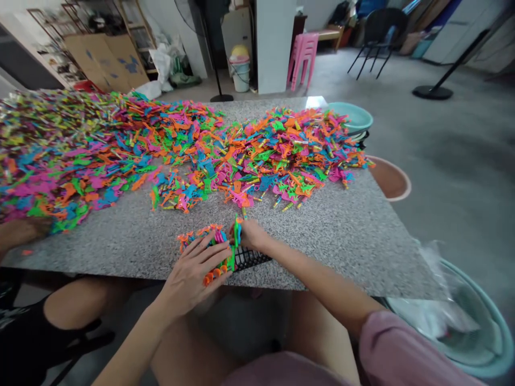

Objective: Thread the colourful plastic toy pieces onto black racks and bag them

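My left hand (201,265) lies with its fingers stretched out over a row of small orange, pink, blue and green plastic pieces (214,274). These stand in a black slotted rack (253,258) at the table's near edge; the right-hand slots show bare. My right hand (252,234) is closed on a few green, blue and orange plastic pieces (237,231), just above the rack beside my left fingertips. Their exact kind is too small to make out. Behind both hands spreads a big heap of similar bright pieces (277,155), some with short yellow or silvery tubes.
The speckled stone table (341,230) ends close to my lap. At the left edge, another person's hand (28,233) touches the heap. Basins stand on the right: a teal one (501,343) with plastic bags, and a pink one (404,179). Pink stools (303,56) stand behind.
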A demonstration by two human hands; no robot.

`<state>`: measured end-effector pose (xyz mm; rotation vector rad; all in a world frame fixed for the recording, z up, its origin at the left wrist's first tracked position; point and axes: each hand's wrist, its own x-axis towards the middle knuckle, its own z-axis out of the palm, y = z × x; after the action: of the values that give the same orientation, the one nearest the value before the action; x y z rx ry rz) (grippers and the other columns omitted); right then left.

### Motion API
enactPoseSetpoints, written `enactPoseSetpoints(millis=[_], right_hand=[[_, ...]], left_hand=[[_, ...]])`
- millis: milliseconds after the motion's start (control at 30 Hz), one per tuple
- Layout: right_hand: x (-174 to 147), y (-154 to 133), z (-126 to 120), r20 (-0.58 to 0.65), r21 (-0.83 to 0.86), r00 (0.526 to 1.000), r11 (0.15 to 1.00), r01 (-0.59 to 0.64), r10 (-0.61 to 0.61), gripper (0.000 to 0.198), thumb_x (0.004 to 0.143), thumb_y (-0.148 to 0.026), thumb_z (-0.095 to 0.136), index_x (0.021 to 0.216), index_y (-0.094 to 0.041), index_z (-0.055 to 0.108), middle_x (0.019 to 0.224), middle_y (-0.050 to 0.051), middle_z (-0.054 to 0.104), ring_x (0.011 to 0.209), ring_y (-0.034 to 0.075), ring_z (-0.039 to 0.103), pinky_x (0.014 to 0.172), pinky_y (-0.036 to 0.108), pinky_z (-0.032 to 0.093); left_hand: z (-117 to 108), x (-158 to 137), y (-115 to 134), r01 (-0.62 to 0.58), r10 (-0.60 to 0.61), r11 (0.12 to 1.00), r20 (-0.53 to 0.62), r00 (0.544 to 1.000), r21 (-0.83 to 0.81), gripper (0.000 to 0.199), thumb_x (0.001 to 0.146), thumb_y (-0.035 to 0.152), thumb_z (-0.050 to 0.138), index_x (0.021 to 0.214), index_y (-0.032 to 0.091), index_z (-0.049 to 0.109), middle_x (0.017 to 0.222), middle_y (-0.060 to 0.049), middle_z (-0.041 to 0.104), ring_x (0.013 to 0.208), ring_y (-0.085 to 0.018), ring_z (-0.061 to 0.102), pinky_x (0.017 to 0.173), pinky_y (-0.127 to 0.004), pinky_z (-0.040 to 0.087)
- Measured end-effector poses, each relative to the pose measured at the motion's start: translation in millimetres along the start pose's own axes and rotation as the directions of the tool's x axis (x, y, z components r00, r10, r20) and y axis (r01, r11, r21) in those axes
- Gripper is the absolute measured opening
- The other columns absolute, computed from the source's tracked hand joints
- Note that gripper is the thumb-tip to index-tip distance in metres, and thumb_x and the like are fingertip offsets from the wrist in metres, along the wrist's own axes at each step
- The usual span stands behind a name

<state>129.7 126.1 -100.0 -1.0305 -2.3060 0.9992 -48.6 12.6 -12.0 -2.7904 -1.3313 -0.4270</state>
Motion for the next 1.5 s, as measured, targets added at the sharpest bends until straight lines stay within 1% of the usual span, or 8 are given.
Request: enactPoseSetpoints(millis=[133, 367, 533, 800, 933, 1133, 1400, 1500], right_hand=[[-2, 3, -3, 0.003, 0.108, 1.0, 0.994, -0.004, 0.004, 0.015, 0.073, -0.011, 0.069, 0.086, -0.018, 0.068, 0.08, 0.0, 0.071, 0.076, 0.015, 0.067, 0.072, 0.023, 0.048], [-4, -23, -3, 0.113, -0.292, 0.993, 0.956, 0.0, 0.035, 0.024, 0.075, -0.012, 0.065, 0.097, -0.017, 0.068, 0.082, 0.008, 0.072, 0.075, 0.022, 0.067, 0.068, 0.027, 0.047], [0, -27, -2, 0.137, -0.268, 0.991, 0.963, 0.035, 0.002, 0.023, 0.077, -0.016, 0.067, 0.1, -0.02, 0.068, 0.085, 0.005, 0.073, 0.08, 0.022, 0.068, 0.071, 0.027, 0.049], [-75, 50, -68, -0.394, -0.449, 0.911, 0.841, -0.302, 0.117, 0.028, 0.094, -0.028, 0.058, 0.117, -0.013, 0.061, 0.138, 0.019, 0.055, 0.135, 0.03, 0.041, 0.111, 0.049, 0.035], [-114, 69, -81, -0.262, -0.56, 0.964, 0.808, -0.181, 0.035, 0.013, 0.094, -0.017, 0.053, 0.101, -0.015, 0.065, 0.113, 0.013, 0.066, 0.118, 0.024, 0.056, 0.104, 0.041, 0.044], [-107, 50, -76, -0.41, -0.549, 0.844, 0.646, -0.531, 0.345, 0.019, 0.093, -0.028, 0.055, 0.096, -0.013, 0.067, 0.116, 0.021, 0.058, 0.105, 0.03, 0.058, 0.087, 0.041, 0.05], [-98, 50, -65, -0.402, -0.508, 0.79, 0.605, -0.613, 0.463, 0.022, 0.094, -0.027, 0.05, 0.098, -0.012, 0.066, 0.107, 0.021, 0.061, 0.08, 0.024, 0.064, 0.068, 0.033, 0.05], [-112, 49, -63, -0.35, -0.557, 0.843, 0.634, -0.537, 0.408, 0.021, 0.094, -0.024, 0.049, 0.101, -0.013, 0.064, 0.106, 0.019, 0.061, 0.079, 0.023, 0.064, 0.069, 0.032, 0.05]], left_hand=[[2, -2, -2, 0.007, -0.007, 1.0, -0.017, 1.0, -0.006, 0.034, 0.093, 0.038, 0.058, 0.124, 0.024, 0.064, 0.129, -0.004, 0.066, 0.136, -0.031, 0.046, 0.11, -0.047, 0.04], [-2, 3, 3, -0.051, 0.054, 0.996, -0.045, 0.998, 0.071, 0.03, 0.095, 0.032, 0.055, 0.123, 0.024, 0.063, 0.137, -0.004, 0.06, 0.141, -0.03, 0.038, 0.114, -0.046, 0.033], [-12, 14, 1, -0.198, 0.188, 0.976, 0.111, 0.976, 0.092, 0.042, 0.093, 0.027, 0.054, 0.134, 0.019, 0.053, 0.142, -0.008, 0.056, 0.139, -0.029, 0.04, 0.114, -0.045, 0.033], [-14, 6, -6, -0.094, 0.092, 0.996, 0.144, 0.985, 0.003, 0.069, 0.078, 0.043, 0.07, 0.139, 0.018, 0.045, 0.141, -0.014, 0.055, 0.136, -0.037, 0.044, 0.107, -0.051, 0.043], [-14, 8, -2, -0.041, 0.044, 0.999, 0.15, 0.988, -0.025, 0.079, 0.075, 0.047, 0.072, 0.143, 0.021, 0.041, 0.142, -0.014, 0.054, 0.135, -0.038, 0.044, 0.104, -0.052, 0.045], [-5, 14, 1, -0.023, 0.024, 1.0, 0.12, 0.992, -0.006, 0.056, 0.085, 0.048, 0.065, 0.133, 0.021, 0.055, 0.129, -0.01, 0.063, 0.133, -0.037, 0.044, 0.109, -0.053, 0.04], [-9, 19, 9, 0.006, -0.006, 1.0, 0.179, 0.984, 0.003, 0.03, 0.091, 0.035, 0.06, 0.117, 0.019, 0.062, 0.129, -0.008, 0.062, 0.132, -0.032, 0.042, 0.111, -0.051, 0.038], [-9, 18, 12, 0.007, -0.01, 1.0, 0.153, 0.988, 0.016, 0.029, 0.09, 0.031, 0.061, 0.117, 0.02, 0.062, 0.128, -0.007, 0.063, 0.134, -0.032, 0.04, 0.114, -0.053, 0.033]])
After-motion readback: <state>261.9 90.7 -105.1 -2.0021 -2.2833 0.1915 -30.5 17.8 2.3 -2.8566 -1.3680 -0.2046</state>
